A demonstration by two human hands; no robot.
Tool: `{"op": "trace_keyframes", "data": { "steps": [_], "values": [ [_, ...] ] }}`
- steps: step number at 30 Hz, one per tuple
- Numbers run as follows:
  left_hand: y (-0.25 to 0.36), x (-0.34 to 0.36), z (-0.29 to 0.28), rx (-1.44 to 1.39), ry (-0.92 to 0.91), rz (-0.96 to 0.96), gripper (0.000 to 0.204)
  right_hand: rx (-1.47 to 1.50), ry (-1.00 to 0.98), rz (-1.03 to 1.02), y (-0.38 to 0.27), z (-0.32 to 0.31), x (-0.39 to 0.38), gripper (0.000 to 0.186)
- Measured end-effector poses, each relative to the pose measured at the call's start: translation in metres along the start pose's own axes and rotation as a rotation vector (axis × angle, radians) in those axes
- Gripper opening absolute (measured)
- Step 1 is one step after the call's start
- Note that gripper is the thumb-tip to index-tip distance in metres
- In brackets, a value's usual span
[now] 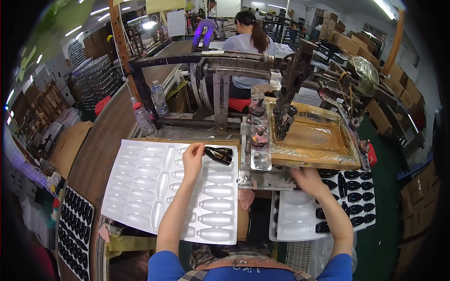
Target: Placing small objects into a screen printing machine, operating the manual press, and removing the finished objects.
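My left hand is closed in a pinch on the narrow end of a black bottle-shaped piece with pale print on its side. It is over the upper right of a white moulded tray with bottle-shaped hollows. Another dark piece shows just behind the held one, partly covered by it. My right hand reaches to the lower edge of the screen-printing frame. Its fingers are blurred and partly hidden there. Below that wrist, a second white tray holds several black pieces on its right side.
The printing machine's metal arm rises over the frame. Two plastic bottles stand at the back left. A tray of black pieces lies at the far left. A co-worker sits beyond the machine. Cardboard boxes are stacked back right.
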State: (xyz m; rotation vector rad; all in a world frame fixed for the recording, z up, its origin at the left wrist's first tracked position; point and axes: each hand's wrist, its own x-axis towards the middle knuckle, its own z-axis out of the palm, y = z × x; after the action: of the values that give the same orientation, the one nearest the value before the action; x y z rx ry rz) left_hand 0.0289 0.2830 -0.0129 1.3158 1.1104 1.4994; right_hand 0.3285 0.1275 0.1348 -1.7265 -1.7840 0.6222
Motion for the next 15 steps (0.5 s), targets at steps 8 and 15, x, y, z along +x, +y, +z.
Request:
{"op": "trace_keyframes", "data": {
  "steps": [8, 15],
  "values": [
    [-0.042, -0.024, 0.019, 0.605, 0.096, 0.108, 0.012, -0.616, 0.064, -0.179, 0.075, -0.003, -0.049, 0.043],
    [0.001, -0.029, 0.015, 0.799, 0.153, 0.442, 0.013, -0.249, 0.045, 0.202, 0.054, -0.021, -0.061, 0.048]
  ]
}}
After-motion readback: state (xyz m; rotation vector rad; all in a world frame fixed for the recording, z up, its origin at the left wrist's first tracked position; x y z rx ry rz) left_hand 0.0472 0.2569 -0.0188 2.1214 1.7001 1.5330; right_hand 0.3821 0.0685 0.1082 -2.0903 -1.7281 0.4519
